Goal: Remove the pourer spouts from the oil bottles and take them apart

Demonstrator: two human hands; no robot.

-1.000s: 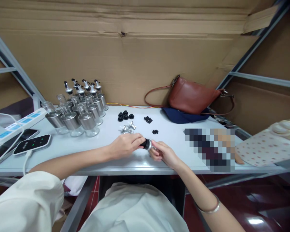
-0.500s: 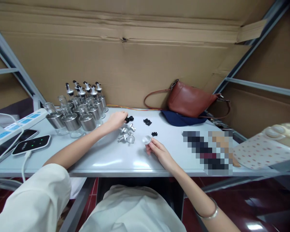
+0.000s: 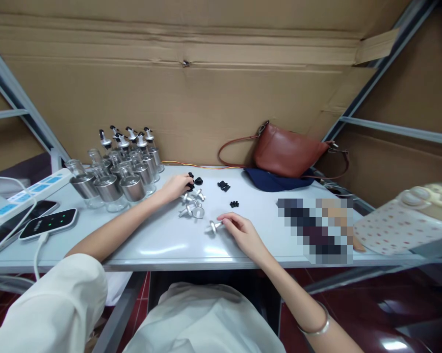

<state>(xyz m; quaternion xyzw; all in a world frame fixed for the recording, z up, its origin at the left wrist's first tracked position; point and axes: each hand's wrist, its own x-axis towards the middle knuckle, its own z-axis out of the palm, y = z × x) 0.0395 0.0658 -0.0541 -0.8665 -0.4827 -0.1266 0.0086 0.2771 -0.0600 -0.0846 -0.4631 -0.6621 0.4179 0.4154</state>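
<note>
Over a pale worktable (image 3: 162, 245), our right hand (image 3: 245, 236) pinches a silver spout (image 3: 213, 227) by one end, thumb and fingers together on it, while our left hand (image 3: 177, 186) reaches to the black stoppers (image 3: 198, 181) behind a loose cluster of silver fittings (image 3: 197, 212); we cannot tell whether its fingers have closed on one. Right of the stoppers lie flat black pieces (image 3: 223, 186) and, nearer us, tiny black parts (image 3: 234, 204), with metal-banded glass bottles (image 3: 106, 187) standing at our left and a brown handbag (image 3: 289, 152) on dark blue cloth (image 3: 272, 182) toward the rear right.
</note>
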